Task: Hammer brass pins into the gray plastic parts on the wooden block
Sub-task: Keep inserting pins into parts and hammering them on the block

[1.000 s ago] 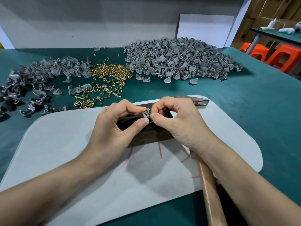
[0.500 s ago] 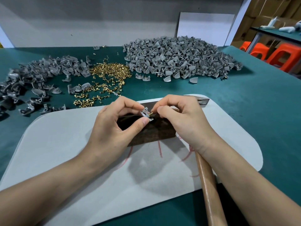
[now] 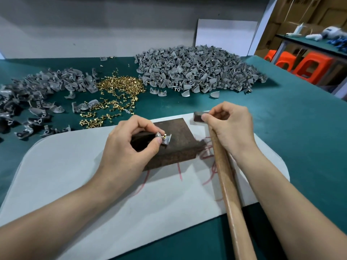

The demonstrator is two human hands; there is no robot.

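A dark wooden block lies on a pale grey mat. My left hand pinches a small gray plastic part on the block's top, with a brass pin standing up in it. To the right of the block, my right hand grips the hammer just below its dark head. The wooden handle runs down toward the bottom edge.
On the green table, a large heap of gray parts sits at the back and a looser spread of gray parts lies at the left. Loose brass pins lie between them. Orange stools stand at the far right.
My right hand left the part and moved right to take the hammer near its head. The left hand still holds the part, now with the pin standing in it.
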